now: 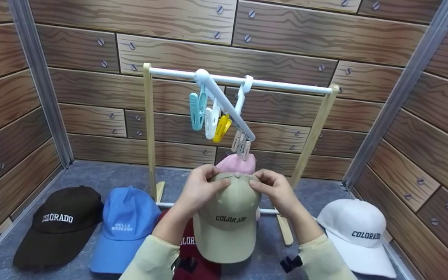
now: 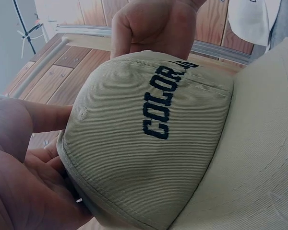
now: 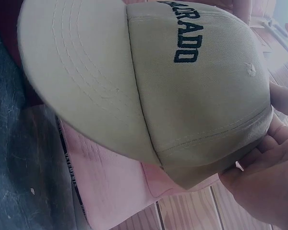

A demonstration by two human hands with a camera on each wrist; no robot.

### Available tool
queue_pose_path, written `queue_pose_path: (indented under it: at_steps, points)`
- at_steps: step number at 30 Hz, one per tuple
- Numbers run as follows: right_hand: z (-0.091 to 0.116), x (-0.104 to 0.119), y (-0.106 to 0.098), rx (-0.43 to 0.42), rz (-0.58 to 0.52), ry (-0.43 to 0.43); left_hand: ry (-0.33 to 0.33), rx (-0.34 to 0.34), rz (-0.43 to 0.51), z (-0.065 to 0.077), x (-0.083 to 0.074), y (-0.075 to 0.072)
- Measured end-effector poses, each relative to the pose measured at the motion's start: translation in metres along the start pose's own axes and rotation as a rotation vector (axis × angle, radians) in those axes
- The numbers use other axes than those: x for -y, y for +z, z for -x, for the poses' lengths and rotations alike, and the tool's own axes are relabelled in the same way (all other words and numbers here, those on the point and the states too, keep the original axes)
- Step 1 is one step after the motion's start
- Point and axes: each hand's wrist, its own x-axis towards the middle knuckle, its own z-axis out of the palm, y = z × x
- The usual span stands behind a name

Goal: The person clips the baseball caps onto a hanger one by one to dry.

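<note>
A khaki baseball cap [image 1: 226,237] with dark COLORADO lettering hangs crown up and brim down between my two hands in the head view. My left hand [image 1: 200,191] pinches the crown near its top on the left, thumb in front. On the opposite side, my right hand [image 1: 278,191] pinches the crown the same way. Just behind is a pink cap [image 1: 237,162], mostly hidden, directly under the pale clothespins [image 1: 241,144] of a white hanger [image 1: 224,101]. The right wrist view shows the pink cap's underside [image 3: 110,177] beside the khaki brim.
The hanger hooks over a wooden-legged rack's white bar [image 1: 290,84]; teal [image 1: 198,111], white [image 1: 211,122] and yellow [image 1: 221,128] clothespins hang from it. A black cap [image 1: 58,229] and blue cap [image 1: 125,221] lie left, a maroon cap [image 1: 189,256] under my left forearm, a white cap [image 1: 358,233] right.
</note>
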Motion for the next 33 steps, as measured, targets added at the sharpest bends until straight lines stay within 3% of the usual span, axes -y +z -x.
queue_pose_path:
  at_steps: [14,33]
  points:
    - [-0.013,0.01,0.0,0.009,0.089,0.024,-0.004,-0.019,0.034,-0.012,-0.001,-0.007]
    - [-0.031,0.027,-0.014,0.005,0.216,0.086,-0.028,-0.084,0.045,-0.028,-0.005,0.0]
